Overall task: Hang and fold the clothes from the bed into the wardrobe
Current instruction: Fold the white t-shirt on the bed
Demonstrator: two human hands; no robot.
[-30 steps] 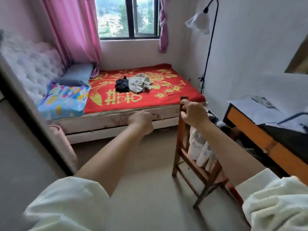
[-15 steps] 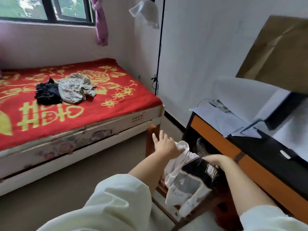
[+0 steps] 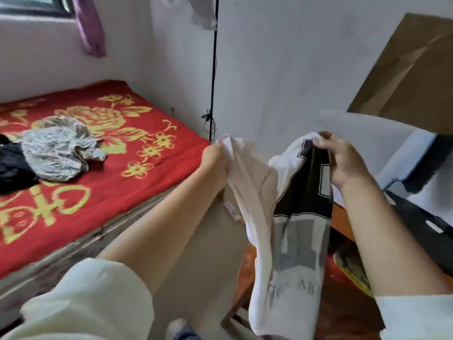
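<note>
Holding up a white cotton T-shirt with a black-and-grey print (image 3: 289, 229) beside the red floral bed (image 3: 152, 168): left hand (image 3: 217, 157) and right hand (image 3: 343, 160) both pinching its top edge (fingers curled). Risking hem snagging on wooden chair (image 3: 247, 273) below.

A soft, matt white cloth shirt (image 3: 277, 241) with a flat black-and-grey print is seen, and the bed (image 3: 137, 165) is covered by a napped, woolly-looking red blanket (image 3: 73, 192) patterned in yellow. A crinkled grey garment (image 3: 58, 153) and a matt black one (image 3: 12, 168) are made out on it; the wall (image 3: 282, 69) is finished in dull, faintly marked paint.
</note>
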